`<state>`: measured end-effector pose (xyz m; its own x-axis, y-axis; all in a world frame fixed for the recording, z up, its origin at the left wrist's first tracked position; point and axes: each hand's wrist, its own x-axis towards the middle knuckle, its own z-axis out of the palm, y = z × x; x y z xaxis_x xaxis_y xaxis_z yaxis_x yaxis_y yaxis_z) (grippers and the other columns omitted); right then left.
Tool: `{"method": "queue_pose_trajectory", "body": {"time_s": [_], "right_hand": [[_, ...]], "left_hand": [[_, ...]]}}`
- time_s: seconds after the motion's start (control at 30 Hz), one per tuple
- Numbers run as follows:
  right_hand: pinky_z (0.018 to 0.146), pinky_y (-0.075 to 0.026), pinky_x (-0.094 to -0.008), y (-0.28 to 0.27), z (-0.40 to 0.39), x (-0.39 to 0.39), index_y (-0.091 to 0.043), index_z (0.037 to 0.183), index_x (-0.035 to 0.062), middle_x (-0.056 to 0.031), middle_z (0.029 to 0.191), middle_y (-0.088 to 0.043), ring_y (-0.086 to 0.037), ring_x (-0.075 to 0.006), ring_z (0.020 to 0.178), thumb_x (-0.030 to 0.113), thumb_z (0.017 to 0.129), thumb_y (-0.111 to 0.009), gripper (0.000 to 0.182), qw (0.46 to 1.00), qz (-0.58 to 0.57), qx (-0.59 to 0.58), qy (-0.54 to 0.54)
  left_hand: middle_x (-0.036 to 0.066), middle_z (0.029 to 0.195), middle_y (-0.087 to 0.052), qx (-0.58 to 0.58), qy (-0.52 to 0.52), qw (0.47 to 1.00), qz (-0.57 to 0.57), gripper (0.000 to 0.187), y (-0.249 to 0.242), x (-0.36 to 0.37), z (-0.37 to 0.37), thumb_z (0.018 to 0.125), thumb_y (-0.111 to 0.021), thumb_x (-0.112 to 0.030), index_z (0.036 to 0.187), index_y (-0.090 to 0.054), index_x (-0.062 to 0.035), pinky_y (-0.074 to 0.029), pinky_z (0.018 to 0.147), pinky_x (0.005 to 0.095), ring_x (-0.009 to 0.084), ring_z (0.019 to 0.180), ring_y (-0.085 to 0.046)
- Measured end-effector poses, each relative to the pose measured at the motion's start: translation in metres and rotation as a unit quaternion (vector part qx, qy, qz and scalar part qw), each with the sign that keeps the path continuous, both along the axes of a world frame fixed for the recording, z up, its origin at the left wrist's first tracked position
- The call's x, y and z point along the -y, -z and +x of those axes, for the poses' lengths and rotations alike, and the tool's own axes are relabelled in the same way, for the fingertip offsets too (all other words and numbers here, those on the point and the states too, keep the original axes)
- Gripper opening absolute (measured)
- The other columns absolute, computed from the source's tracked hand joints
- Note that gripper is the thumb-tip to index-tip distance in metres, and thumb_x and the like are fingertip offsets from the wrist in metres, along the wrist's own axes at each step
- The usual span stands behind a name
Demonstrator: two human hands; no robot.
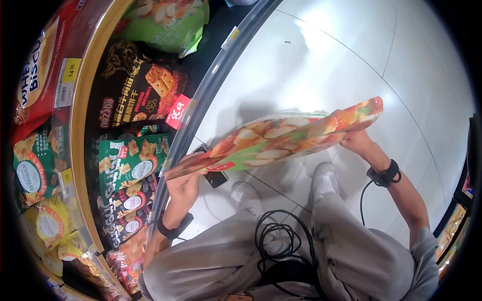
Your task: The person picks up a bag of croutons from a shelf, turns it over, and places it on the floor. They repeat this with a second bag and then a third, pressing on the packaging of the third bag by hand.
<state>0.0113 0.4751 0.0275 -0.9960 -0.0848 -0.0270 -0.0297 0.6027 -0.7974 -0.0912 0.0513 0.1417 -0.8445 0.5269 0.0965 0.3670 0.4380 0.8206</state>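
Observation:
A large flat snack bag (276, 138), printed orange, white and green, is held up in the middle of the view, seen nearly edge-on. My left hand (183, 183) grips its left end, close to the shelf edge. At the other end, my right hand (357, 142) closes on the bag's right side, with the fingers partly hidden behind it. Both wrists wear black bands. Below the bag's left part, a dark phone-like object (217, 179) is partly visible.
Shelves (80, 100) on the left hold a green bag (170, 25), a black biscuit pack (135, 93) and green snack packs (133, 163). A black coiled cable (281, 238) lies over my lap. White tiled floor (346, 60) extends ahead.

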Motion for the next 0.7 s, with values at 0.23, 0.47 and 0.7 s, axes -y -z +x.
{"method": "queue_pose_trajectory", "body": {"time_s": [0.23, 0.47, 0.7], "right_hand": [[0.076, -0.05, -0.042, -0.003, -0.002, 0.0, -0.066, 0.099, 0.0034, -0.0143, 0.093, -0.067, -0.062, -0.0341, 0.088, -0.006, 0.073, -0.054, 0.03, 0.999, 0.027, -0.033, 0.002], [0.077, -0.05, -0.0425, -0.006, -0.009, 0.004, -0.067, 0.1, 0.0042, -0.0141, 0.096, -0.066, -0.061, -0.0343, 0.09, -0.008, 0.072, -0.053, 0.033, 0.994, 0.047, -0.099, -0.024], [0.083, -0.049, -0.0388, -0.022, -0.005, -0.001, -0.062, 0.113, 0.0037, -0.0122, 0.109, -0.064, -0.06, -0.0294, 0.098, 0.005, 0.08, -0.06, 0.033, 0.998, -0.032, -0.028, -0.044]], "left_hand": [[0.021, 0.095, -0.071, -0.05, -0.017, 0.998, -0.014, 0.016, 0.0, -0.007, -0.005, 0.081, -0.058, 0.009, 0.093, -0.068, 0.0105, -0.051, 0.077, 0.0287, 0.0225, 0.083, -0.069], [0.009, 0.089, -0.069, 0.037, -0.104, 0.994, 0.009, 0.014, 0.015, 0.002, -0.009, 0.091, -0.063, -0.002, 0.1, -0.067, 0.0088, -0.048, 0.071, 0.0243, 0.0119, 0.081, -0.062], [0.011, 0.088, -0.073, 0.05, -0.094, 0.991, 0.08, 0.019, 0.012, -0.012, -0.003, 0.082, -0.073, -0.001, 0.1, -0.071, 0.0052, -0.053, 0.075, 0.0286, 0.0152, 0.082, -0.068]]}}
